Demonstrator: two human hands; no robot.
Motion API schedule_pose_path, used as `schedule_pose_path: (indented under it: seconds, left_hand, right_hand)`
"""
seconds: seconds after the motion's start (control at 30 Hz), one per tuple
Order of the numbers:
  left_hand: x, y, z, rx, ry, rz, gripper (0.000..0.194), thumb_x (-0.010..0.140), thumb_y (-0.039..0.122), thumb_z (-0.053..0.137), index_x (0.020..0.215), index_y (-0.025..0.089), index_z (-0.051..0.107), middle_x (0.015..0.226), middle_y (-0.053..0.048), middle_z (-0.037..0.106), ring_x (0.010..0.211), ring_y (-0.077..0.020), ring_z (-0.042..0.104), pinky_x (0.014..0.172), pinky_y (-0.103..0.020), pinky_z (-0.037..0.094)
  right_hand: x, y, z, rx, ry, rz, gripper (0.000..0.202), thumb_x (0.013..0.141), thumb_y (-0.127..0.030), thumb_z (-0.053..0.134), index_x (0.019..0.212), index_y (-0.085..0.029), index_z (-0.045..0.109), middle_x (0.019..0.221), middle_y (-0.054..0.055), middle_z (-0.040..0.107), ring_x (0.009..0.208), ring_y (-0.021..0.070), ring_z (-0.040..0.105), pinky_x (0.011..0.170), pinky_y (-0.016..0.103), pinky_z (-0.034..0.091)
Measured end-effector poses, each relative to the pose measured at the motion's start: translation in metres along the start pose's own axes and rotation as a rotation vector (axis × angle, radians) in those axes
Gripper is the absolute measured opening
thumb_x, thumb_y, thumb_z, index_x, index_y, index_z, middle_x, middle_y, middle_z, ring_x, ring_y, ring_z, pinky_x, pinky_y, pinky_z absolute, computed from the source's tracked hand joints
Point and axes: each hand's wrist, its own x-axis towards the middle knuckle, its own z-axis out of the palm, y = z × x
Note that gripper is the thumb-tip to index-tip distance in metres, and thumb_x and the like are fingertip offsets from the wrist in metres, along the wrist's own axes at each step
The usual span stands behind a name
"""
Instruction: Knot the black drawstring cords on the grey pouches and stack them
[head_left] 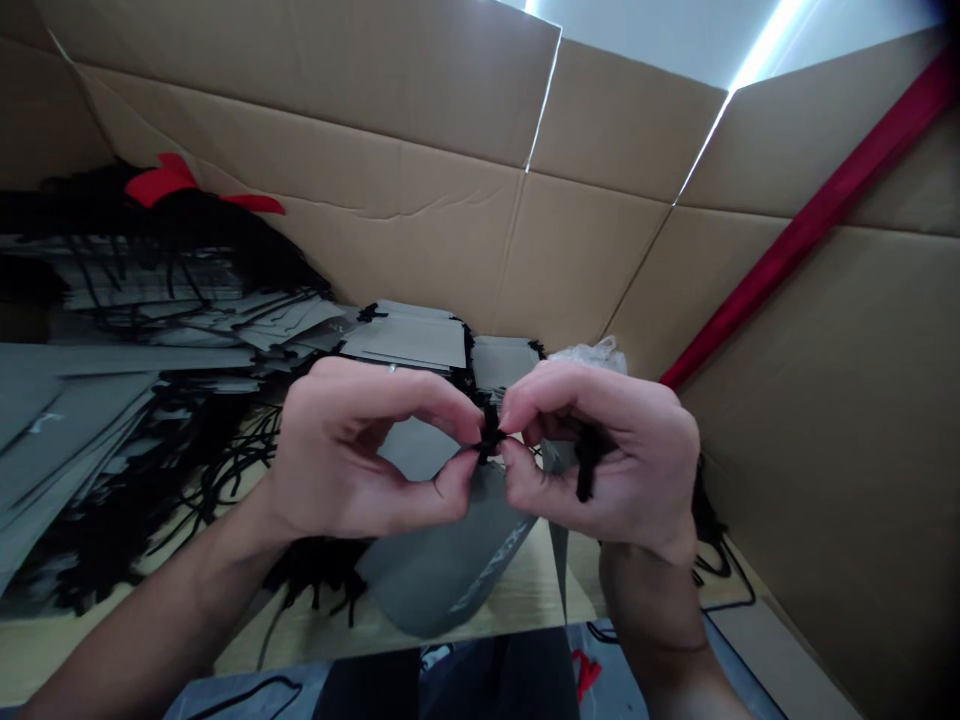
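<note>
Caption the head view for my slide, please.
Left hand and right hand pinching a black cord, gray sheet below, cardboard wall behind.

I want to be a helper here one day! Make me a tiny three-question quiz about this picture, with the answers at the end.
1. What are the left hand and right hand both pinching?

2. Which colour is the long strip slanting in front of the cardboard?
A. Blue
B. Dark red
C. Yellow

3. Fill in the blank: the grey sheet just below the hands has ____ print on it.

Key:
1. Black cord, between thumbs and fingers.
2. B
3. White
</note>
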Motion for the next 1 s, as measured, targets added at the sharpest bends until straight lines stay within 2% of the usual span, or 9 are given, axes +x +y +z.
schedule_pose_path:
  seconds: [0.1, 0.27, 0.43, 0.53, 0.67, 0.83, 0.93, 1.0]
  left_hand:
    - [0.006, -0.001, 0.003, -0.18, 0.008, -0.066, 0.027, 0.078, 0.003, 0.085, 0.095, 0.023, 0.08, 0.081, 0.003, 0.084, 0.065, -0.0125, 0.078, 0.064, -0.019, 0.067]
    - [0.009, 0.007, 0.005, -0.177, 0.024, -0.126, 0.024, 0.082, 0.006, 0.092, 0.096, 0.022, 0.081, 0.085, 0.001, 0.085, 0.071, -0.0131, 0.08, 0.073, -0.02, 0.073]
    - [0.009, 0.012, 0.007, -0.293, 0.051, -0.255, 0.026, 0.089, 0.019, 0.101, 0.108, 0.022, 0.083, 0.092, 0.001, 0.088, 0.079, -0.014, 0.086, 0.077, -0.019, 0.075]
    - [0.008, 0.012, 0.009, -0.252, 0.07, -0.264, 0.02, 0.094, 0.024, 0.099, 0.108, 0.022, 0.085, 0.095, 0.0, 0.09, 0.083, -0.015, 0.088, 0.08, -0.019, 0.076]
    - [0.005, 0.012, 0.009, -0.207, 0.078, -0.251, 0.02, 0.095, 0.016, 0.096, 0.11, 0.023, 0.086, 0.099, 0.002, 0.091, 0.086, -0.0145, 0.089, 0.084, -0.02, 0.076]
    - [0.0, 0.014, 0.008, -0.093, 0.072, -0.258, 0.033, 0.094, 0.015, 0.095, 0.12, 0.026, 0.078, 0.099, 0.006, 0.089, 0.087, -0.0119, 0.089, 0.08, -0.014, 0.072]
    - [-0.002, 0.014, 0.009, -0.034, 0.085, -0.262, 0.036, 0.091, 0.019, 0.099, 0.12, 0.027, 0.079, 0.1, 0.005, 0.089, 0.088, -0.0123, 0.089, 0.073, -0.013, 0.069]
    - [-0.002, 0.014, 0.009, -0.048, 0.079, -0.269, 0.036, 0.092, 0.023, 0.1, 0.123, 0.027, 0.082, 0.102, 0.004, 0.091, 0.087, -0.0129, 0.089, 0.075, -0.016, 0.071]
  right_hand:
    - [0.0, -0.001, 0.002, -0.034, 0.039, -0.008, 0.032, 0.081, -0.002, 0.074, 0.099, -0.028, 0.069, 0.088, -0.002, 0.074, 0.07, 0.013, 0.063, 0.058, 0.03, 0.053]
    - [-0.001, -0.002, 0.005, -0.111, 0.082, -0.039, 0.034, 0.083, -0.003, 0.074, 0.102, -0.031, 0.069, 0.091, -0.001, 0.077, 0.074, 0.0159, 0.066, 0.064, 0.034, 0.058]
    - [-0.003, -0.004, 0.004, -0.133, 0.1, -0.054, 0.033, 0.086, -0.004, 0.075, 0.103, -0.032, 0.071, 0.096, 0.0, 0.08, 0.075, 0.0179, 0.068, 0.066, 0.037, 0.059]
    - [-0.001, -0.004, 0.001, -0.085, 0.081, 0.038, 0.026, 0.088, -0.008, 0.078, 0.103, -0.029, 0.074, 0.096, 0.002, 0.079, 0.076, 0.0175, 0.068, 0.064, 0.035, 0.056]
    - [0.007, 0.001, -0.001, 0.05, 0.066, 0.223, 0.011, 0.094, -0.018, 0.083, 0.1, -0.023, 0.075, 0.084, -0.002, 0.073, 0.067, 0.0116, 0.062, 0.057, 0.028, 0.05]
    - [0.016, 0.006, 0.001, 0.18, -0.013, 0.262, 0.005, 0.095, -0.021, 0.08, 0.092, -0.02, 0.076, 0.074, -0.004, 0.071, 0.057, 0.0084, 0.057, 0.048, 0.022, 0.041]
    - [0.016, 0.004, 0.0, 0.175, 0.014, 0.285, 0.008, 0.095, -0.02, 0.084, 0.09, -0.02, 0.077, 0.073, -0.004, 0.073, 0.057, 0.0089, 0.059, 0.048, 0.021, 0.044]
    - [0.014, 0.004, 0.0, 0.173, 0.04, 0.273, 0.011, 0.095, -0.023, 0.09, 0.091, -0.02, 0.08, 0.075, -0.002, 0.076, 0.059, 0.0098, 0.063, 0.051, 0.022, 0.048]
